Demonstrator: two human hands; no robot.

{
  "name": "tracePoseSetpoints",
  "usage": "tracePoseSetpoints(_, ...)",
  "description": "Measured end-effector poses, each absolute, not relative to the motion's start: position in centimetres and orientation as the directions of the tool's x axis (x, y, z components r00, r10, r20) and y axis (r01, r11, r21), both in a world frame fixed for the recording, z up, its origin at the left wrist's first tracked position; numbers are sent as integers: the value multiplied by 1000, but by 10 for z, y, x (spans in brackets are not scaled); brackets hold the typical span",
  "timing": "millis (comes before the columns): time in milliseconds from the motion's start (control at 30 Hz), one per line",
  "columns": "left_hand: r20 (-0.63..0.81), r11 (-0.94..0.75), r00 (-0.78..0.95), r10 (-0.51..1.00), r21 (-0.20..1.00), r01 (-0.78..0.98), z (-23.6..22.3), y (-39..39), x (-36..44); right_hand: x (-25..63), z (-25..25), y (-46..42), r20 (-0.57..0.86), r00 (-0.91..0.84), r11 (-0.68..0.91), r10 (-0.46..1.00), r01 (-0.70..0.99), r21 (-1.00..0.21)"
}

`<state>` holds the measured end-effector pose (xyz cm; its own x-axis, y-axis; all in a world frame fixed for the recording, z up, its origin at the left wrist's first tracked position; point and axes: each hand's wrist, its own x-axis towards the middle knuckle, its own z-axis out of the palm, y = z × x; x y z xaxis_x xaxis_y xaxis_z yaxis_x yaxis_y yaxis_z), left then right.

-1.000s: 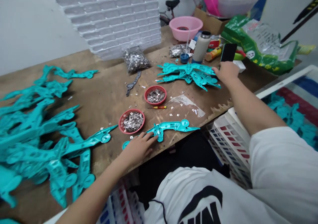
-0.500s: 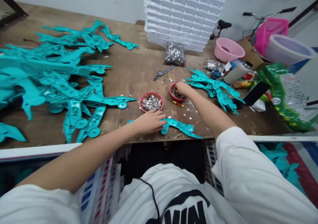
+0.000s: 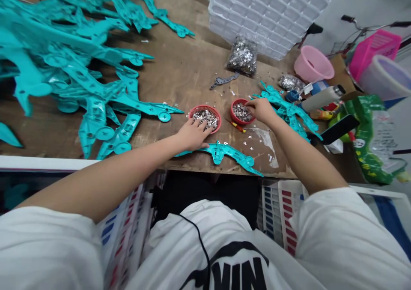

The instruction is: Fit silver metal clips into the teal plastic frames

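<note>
A teal plastic part (image 3: pixel 224 152) lies at the near edge of the wooden table (image 3: pixel 180 76). My left hand (image 3: pixel 192 134) rests just behind it, fingers reaching into the left red dish (image 3: pixel 205 118) of small metal pieces. My right hand (image 3: pixel 262 110) is curled at the rim of the right red dish (image 3: pixel 241 112), fingertips pinched over the metal pieces; what they hold is too small to see. A small pile of teal parts (image 3: pixel 289 114) lies just right of that hand.
A big heap of teal parts (image 3: pixel 73 67) covers the table's left. Stacked white trays (image 3: pixel 272 11), a bag of metal pieces (image 3: pixel 242 56), a pink bowl (image 3: pixel 313 64), a bottle (image 3: pixel 323 99), a phone (image 3: pixel 338 129) and a green bag (image 3: pixel 369 140) stand behind and right. A small screwdriver (image 3: pixel 236 126) lies near the dishes.
My right hand came back from the far teal pile to the right red dish. My left hand shifted from the teal part up to the left dish. The view tilted down.
</note>
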<state>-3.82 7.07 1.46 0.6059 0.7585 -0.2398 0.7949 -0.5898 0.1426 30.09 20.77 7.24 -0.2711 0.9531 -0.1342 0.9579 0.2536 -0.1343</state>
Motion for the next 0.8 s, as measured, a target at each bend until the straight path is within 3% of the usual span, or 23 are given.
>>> tracePoseSetpoints(100, -213, -584, 603, 769, 152, 797, 14, 72, -39, 317, 85, 170, -110, -305, 264, 946, 921, -285)
tracePoseSetpoints(200, -75, -665, 679, 730, 152, 731, 11, 68, -32, 337, 89, 119, -141, -344, 257, 928, 869, -423)
tracePoseSetpoints(333, 13, -883, 907, 422, 235, 407, -5, 49, -18, 343, 63, 60, -222, -398, 146, 890, 711, -688)
tracePoseSetpoints(467, -69, -913, 960, 270, 300, 278, -22, 28, -13, 327, 26, 37, -209, -388, 185, 898, 762, -620)
tracePoseSetpoints(633, -81, -912, 957, 280, 289, 292, -21, 33, -19, 318, 12, 35, -185, -470, 286, 863, 757, -588)
tracePoseSetpoints(800, -72, -901, 931, 358, 235, 364, -21, 59, -33, 323, 11, 39, -208, -486, 285, 849, 752, -594)
